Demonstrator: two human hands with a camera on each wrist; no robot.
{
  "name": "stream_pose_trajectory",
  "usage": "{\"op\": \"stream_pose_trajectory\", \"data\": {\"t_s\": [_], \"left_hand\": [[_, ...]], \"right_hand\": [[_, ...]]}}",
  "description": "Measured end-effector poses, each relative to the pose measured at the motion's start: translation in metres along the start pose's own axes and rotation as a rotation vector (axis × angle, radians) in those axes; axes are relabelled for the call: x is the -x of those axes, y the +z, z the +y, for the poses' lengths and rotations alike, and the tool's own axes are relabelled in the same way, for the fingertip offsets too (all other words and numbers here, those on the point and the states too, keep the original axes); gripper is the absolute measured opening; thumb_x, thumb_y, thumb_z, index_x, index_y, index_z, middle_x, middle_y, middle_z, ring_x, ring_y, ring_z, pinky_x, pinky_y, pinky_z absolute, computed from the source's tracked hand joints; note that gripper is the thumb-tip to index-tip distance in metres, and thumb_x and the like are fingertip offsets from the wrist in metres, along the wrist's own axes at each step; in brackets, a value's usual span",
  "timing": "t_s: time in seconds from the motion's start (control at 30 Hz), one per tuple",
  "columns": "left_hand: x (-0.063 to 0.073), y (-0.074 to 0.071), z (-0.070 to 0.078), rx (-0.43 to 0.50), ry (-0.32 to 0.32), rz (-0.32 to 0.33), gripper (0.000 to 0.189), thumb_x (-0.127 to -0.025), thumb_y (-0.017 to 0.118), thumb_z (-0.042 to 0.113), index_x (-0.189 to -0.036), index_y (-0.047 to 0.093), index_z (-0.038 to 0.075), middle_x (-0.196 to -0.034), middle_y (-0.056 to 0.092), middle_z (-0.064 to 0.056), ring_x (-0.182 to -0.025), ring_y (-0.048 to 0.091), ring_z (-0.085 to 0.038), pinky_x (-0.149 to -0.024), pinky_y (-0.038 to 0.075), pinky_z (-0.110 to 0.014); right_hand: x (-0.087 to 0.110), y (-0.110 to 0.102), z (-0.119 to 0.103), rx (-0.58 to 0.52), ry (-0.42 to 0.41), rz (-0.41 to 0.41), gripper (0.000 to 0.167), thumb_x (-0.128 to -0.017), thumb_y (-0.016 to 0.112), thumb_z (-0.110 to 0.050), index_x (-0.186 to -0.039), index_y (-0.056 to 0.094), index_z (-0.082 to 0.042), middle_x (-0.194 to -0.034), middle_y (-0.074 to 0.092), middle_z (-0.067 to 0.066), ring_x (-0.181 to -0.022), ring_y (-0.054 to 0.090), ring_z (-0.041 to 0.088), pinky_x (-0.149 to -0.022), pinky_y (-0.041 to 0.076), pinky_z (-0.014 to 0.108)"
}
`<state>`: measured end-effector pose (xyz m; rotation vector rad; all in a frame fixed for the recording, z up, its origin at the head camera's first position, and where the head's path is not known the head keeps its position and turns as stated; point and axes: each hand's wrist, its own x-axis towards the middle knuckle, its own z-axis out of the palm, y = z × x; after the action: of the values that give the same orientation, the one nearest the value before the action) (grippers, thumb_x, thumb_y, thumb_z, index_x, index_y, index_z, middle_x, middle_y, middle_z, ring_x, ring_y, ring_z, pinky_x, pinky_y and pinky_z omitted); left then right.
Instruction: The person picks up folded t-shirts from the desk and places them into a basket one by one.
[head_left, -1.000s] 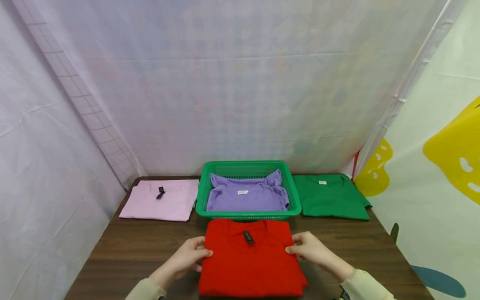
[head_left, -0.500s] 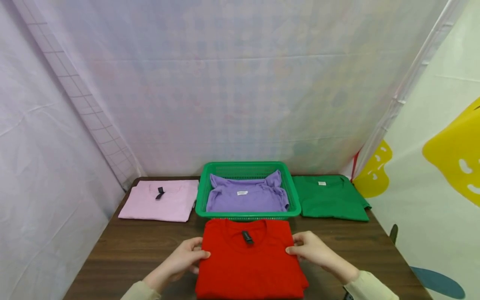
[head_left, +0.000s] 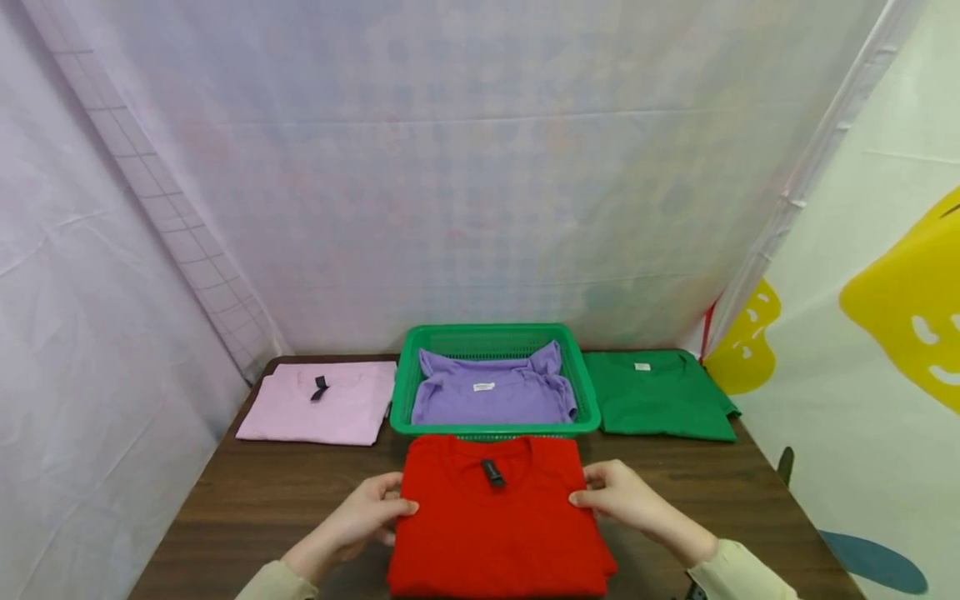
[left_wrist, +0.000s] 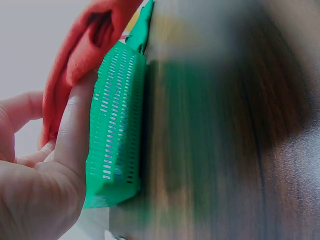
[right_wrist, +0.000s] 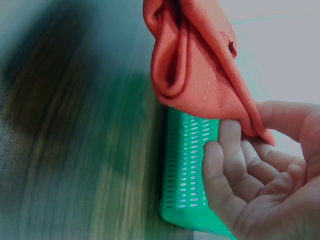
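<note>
A folded red T-shirt (head_left: 498, 533) with a dark neck label is held by both hands in front of the basket. The left hand (head_left: 367, 512) pinches its left edge, thumb on top and fingers beneath. On the opposite edge the right hand (head_left: 626, 504) grips the same way. In both wrist views the folded red cloth (right_wrist: 200, 65) is raised off the table, its layers hanging between thumb and fingers. Just beyond it stands a green plastic basket (head_left: 401, 400), with a folded purple T-shirt (head_left: 495, 404) lying inside.
To the basket's left lies a folded pink T-shirt (head_left: 322, 408); to its right, a folded green T-shirt (head_left: 660, 396). All rest on a dark wooden table (head_left: 255, 500). Pale curtains (head_left: 480, 167) hang behind and at the sides.
The red shirt and the left hand have shifted slightly left. Both hands keep their hold; the basket and other shirts stay in place.
</note>
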<state>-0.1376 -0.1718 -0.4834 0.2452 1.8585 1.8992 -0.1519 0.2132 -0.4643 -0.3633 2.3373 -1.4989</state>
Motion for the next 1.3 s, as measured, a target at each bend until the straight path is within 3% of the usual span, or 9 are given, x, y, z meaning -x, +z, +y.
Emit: {"op": "stream_pose_trajectory", "data": {"t_s": [0.27, 0.67, 0.83, 1.07, 1.3], "left_hand": [[-0.001, -0.001, -0.001, 0.014, -0.01, -0.009, 0.039, -0.088, 0.062, 0.005, -0.121, 0.049, -0.01, -0.092, 0.069, -0.009, -0.076, 0.068, -0.02, -0.058, 0.057, -0.033], [-0.003, -0.005, 0.013, 0.04, 0.02, -0.029, 0.038, -0.089, 0.06, 0.004, -0.121, 0.047, -0.01, -0.092, 0.068, -0.01, -0.077, 0.067, -0.021, -0.06, 0.057, -0.036], [-0.008, -0.009, 0.017, 0.042, 0.034, -0.025, 0.039, -0.09, 0.059, 0.004, -0.123, 0.045, -0.012, -0.093, 0.067, -0.01, -0.077, 0.067, -0.021, -0.061, 0.058, -0.036], [-0.013, -0.012, 0.026, 0.043, 0.037, -0.008, 0.042, -0.091, 0.058, 0.005, -0.126, 0.042, -0.013, -0.095, 0.064, -0.01, -0.079, 0.067, -0.021, -0.063, 0.058, -0.038], [-0.027, -0.013, 0.034, 0.019, 0.042, 0.025, 0.046, -0.091, 0.059, 0.005, -0.129, 0.041, -0.013, -0.096, 0.064, -0.01, -0.079, 0.067, -0.021, -0.066, 0.058, -0.04]], "right_hand": [[-0.001, -0.001, -0.004, 0.008, -0.017, -0.015, 0.022, -0.083, 0.07, -0.007, -0.099, 0.068, 0.009, -0.075, 0.067, 0.006, -0.059, 0.057, 0.014, -0.053, 0.05, 0.028], [-0.009, -0.012, -0.015, 0.073, -0.043, 0.007, 0.026, -0.083, 0.071, -0.013, -0.1, 0.069, 0.007, -0.071, 0.065, 0.003, -0.055, 0.055, 0.014, -0.052, 0.05, 0.029], [-0.015, -0.018, -0.02, 0.06, -0.016, 0.0, 0.026, -0.085, 0.071, -0.015, -0.1, 0.069, 0.006, -0.075, 0.066, 0.004, -0.059, 0.057, 0.015, -0.055, 0.051, 0.031], [-0.025, -0.025, -0.025, 0.077, -0.047, -0.002, 0.021, -0.086, 0.071, -0.016, -0.095, 0.069, 0.003, -0.069, 0.062, 0.003, -0.056, 0.054, 0.017, -0.054, 0.05, 0.029], [-0.034, -0.035, -0.029, 0.05, -0.058, 0.014, 0.023, -0.089, 0.068, -0.014, -0.099, 0.068, 0.007, -0.073, 0.064, 0.005, -0.06, 0.057, 0.019, -0.058, 0.053, 0.034]]}}
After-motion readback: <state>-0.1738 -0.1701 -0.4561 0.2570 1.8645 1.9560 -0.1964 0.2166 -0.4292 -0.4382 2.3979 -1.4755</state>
